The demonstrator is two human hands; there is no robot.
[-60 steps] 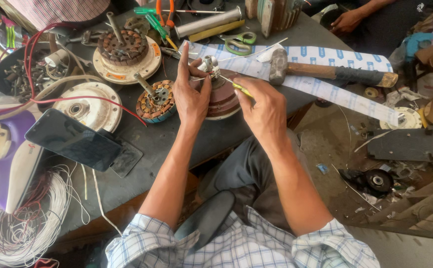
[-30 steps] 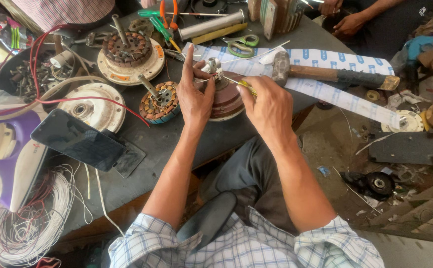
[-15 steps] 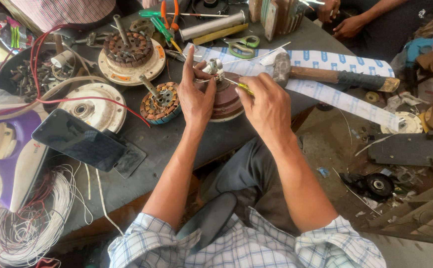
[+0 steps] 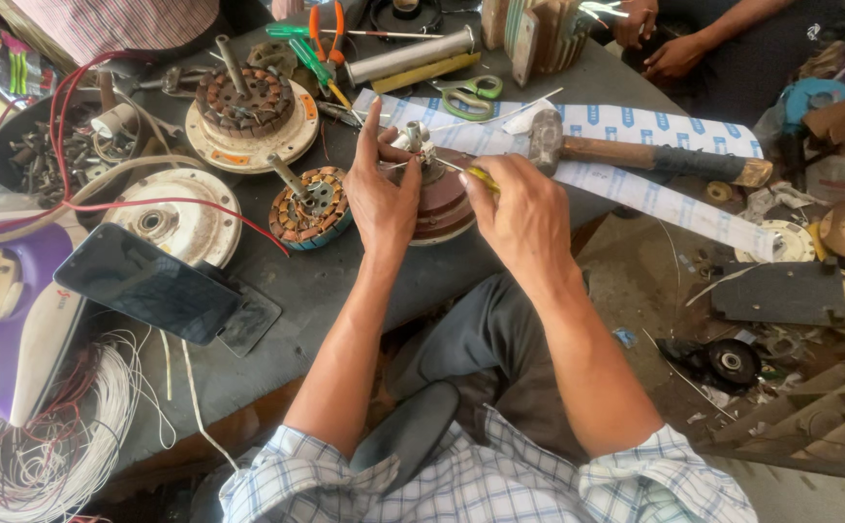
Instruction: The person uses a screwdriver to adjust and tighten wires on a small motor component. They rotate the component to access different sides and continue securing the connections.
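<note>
The left hand [image 4: 384, 199] pinches thin wires beside the round brown motor [image 4: 439, 203] on the desk [image 4: 345, 291]. The right hand [image 4: 519, 208], touching the motor's right side, is clamped on a yellow-handled screwdriver [image 4: 481, 177], just left of the wooden-handled hammer [image 4: 636, 153]

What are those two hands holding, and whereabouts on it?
The right hand grips a yellow-handled tool by its handle. The left hand pinches thin wire ends at the shaft atop the round motor part.

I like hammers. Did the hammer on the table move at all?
No. The hammer lies on the same patterned paper strip, just right of the green scissors, as before.
</note>
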